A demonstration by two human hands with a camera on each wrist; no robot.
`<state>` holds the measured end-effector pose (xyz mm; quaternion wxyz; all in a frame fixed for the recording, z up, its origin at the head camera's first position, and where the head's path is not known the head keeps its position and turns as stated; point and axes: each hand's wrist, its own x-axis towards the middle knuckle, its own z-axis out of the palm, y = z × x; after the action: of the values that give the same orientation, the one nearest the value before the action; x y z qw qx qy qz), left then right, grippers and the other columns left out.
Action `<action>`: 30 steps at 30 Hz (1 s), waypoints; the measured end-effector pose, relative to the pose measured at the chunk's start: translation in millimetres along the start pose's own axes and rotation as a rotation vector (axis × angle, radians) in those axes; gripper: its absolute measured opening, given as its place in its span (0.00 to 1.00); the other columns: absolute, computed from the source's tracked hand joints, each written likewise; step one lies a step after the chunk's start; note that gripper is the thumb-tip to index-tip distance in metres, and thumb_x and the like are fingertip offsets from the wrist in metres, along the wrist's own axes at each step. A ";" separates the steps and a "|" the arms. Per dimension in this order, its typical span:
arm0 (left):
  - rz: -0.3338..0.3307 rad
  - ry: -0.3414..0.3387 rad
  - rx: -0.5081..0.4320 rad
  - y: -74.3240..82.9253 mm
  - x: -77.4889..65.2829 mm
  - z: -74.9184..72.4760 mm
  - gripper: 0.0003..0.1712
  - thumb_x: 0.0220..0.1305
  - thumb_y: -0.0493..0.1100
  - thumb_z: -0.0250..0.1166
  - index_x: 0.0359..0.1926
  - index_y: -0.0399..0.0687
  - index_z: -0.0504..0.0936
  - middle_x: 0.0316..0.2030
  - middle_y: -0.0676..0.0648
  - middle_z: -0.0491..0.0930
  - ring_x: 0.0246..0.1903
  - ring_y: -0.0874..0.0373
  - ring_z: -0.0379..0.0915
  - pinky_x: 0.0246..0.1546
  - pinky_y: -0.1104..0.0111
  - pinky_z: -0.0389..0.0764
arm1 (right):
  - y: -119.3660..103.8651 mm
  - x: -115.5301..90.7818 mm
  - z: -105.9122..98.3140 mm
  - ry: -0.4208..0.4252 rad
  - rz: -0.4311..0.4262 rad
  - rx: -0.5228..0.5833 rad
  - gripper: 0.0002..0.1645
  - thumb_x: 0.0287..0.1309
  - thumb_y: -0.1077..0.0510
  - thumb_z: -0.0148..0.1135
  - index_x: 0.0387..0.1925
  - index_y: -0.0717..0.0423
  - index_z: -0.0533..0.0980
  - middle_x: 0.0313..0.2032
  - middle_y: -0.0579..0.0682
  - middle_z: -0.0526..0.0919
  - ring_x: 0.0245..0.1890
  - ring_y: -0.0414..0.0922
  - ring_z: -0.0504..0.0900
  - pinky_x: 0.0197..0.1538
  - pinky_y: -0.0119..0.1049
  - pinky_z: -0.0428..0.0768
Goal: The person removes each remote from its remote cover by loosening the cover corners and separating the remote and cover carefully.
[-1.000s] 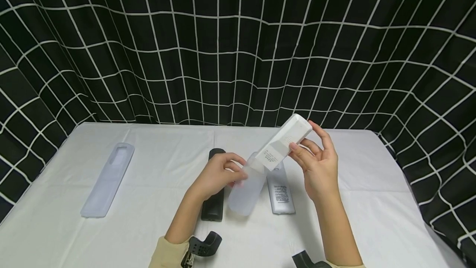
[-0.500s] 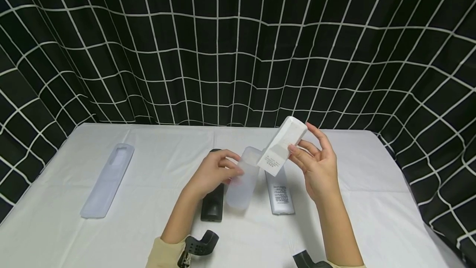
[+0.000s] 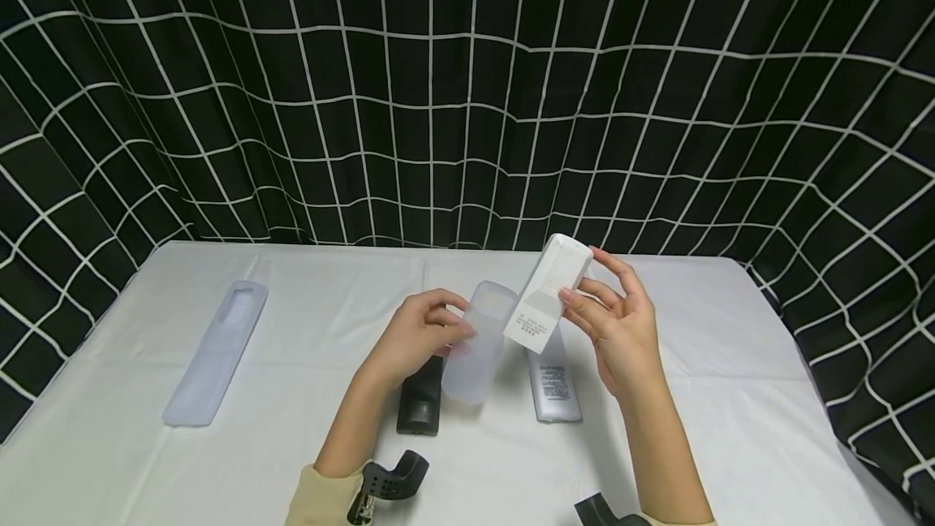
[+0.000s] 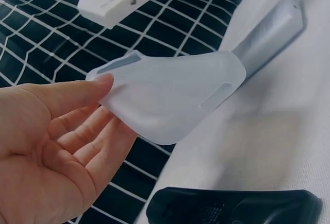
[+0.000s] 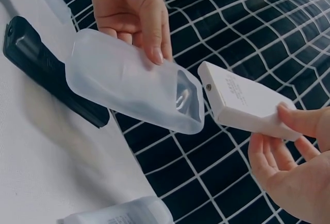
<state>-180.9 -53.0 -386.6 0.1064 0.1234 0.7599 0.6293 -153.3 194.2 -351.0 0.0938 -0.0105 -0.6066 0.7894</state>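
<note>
Left grip: left hand pinches one long edge of a translucent, whitish, soft-looking sleeve, thumb on the face, fingers behind.
Right grip: right hand pinches a white, oblong, hard-looking block between thumb and fingertips.
Sleeve and block: both raised above the white-covered tabletop, near each other; right wrist view shows a gap between them.
Edge hold: probably chosen to leave the sleeve's cut-out end uncovered; the thin pinch likely spares the soft wall from being squashed.
Block hold: taken toward one end, seemingly to leave bare the end bearing a small dark spot.
Tabletop pieces: long black handset and slim grey printed bar lie either side below the sleeve; second pale translucent sleeve lies well to the left, perhaps to keep working room.
Hidden: black handset's far part, behind the left hand; grey bar's upper part, behind the block.
Cut off: right wrist's black strap, at the frame's bottom.
Print: too small to read.
</note>
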 end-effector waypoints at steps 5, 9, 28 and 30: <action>0.000 0.023 -0.007 0.1 0.0 1.2 0.19 0.67 0.32 0.70 0.57 0.31 0.80 0.38 0.38 0.89 0.37 0.58 0.84 0.40 0.62 0.89 | 0.6 -0.2 0.4 -0.005 0.003 -0.016 0.38 0.65 0.78 0.61 0.72 0.54 0.67 0.39 0.43 0.89 0.41 0.39 0.89 0.51 0.34 0.88; 0.002 0.051 -0.027 -0.2 -0.2 -0.3 0.19 0.67 0.31 0.70 0.56 0.31 0.81 0.37 0.38 0.89 0.36 0.59 0.83 0.39 0.63 0.88 | 0.9 -0.8 0.9 -0.012 0.006 -0.025 0.39 0.65 0.78 0.61 0.73 0.53 0.67 0.39 0.42 0.89 0.41 0.39 0.89 0.51 0.34 0.88; -0.028 0.098 -0.064 -3.6 -9.2 -26.2 0.18 0.67 0.31 0.69 0.56 0.31 0.80 0.36 0.44 0.89 0.36 0.59 0.83 0.44 0.61 0.89 | 6.6 1.3 2.7 -0.038 0.040 -0.116 0.42 0.65 0.77 0.63 0.76 0.57 0.63 0.40 0.39 0.88 0.41 0.38 0.89 0.51 0.33 0.88; -0.029 0.099 -0.070 -5.2 -10.1 -29.9 0.18 0.67 0.31 0.68 0.56 0.31 0.80 0.36 0.45 0.88 0.36 0.60 0.83 0.43 0.62 0.88 | 7.4 1.1 3.1 -0.040 0.044 -0.127 0.41 0.65 0.77 0.63 0.76 0.57 0.64 0.40 0.39 0.88 0.41 0.38 0.89 0.51 0.33 0.88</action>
<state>-181.1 -85.0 -386.1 0.0819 0.0774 0.7436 0.6591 -155.8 189.5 -357.2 0.0632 -0.0141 -0.6567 0.7514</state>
